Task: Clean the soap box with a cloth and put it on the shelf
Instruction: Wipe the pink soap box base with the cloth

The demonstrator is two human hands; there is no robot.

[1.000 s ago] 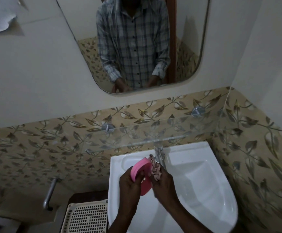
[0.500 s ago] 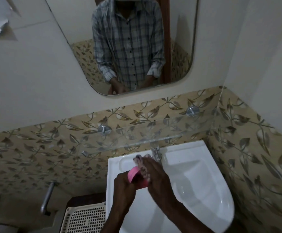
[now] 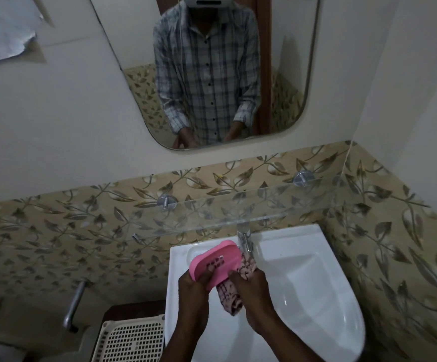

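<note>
Soap box: pink plastic soap box (image 3: 215, 261), held over the left part of the white wash basin (image 3: 316, 278), tilted, with its slotted face turned up toward the camera.
Cloth: patterned pink cloth (image 3: 234, 288), bunched against the box's right edge and hanging below it.
Left hand: left hand (image 3: 195, 288), grip clamped on the lower left end of the soap box, thumb on the face.
Right hand: right hand (image 3: 251, 286), grip closed on the cloth, pressing it to the box's right side.
Change: half a second ago the right hand lay over the box and covered most of it; now the hand sits to the side and the broad face shows, turned flatter than a second ago, when it stood nearly on edge.
Meaning for task: judged as wiping still in hand, the box being turned so another face meets the cloth; placing has not begun.
Shelf: glass shelf (image 3: 238, 218) on two metal mounts above the basin, bare where it can be seen, just above and behind the box.
Tap: metal tap (image 3: 246, 239), just beside the box's upper right corner; whether they touch cannot be told.
Hidden: the box's underside and the fingers beneath it; how much cloth lies behind the box.
Hard to make out: dim light; dirt or wetness on the box cannot be judged.
Cut off: white slotted basket (image 3: 131, 340) at lower left, forearms at the bottom edge.
</note>
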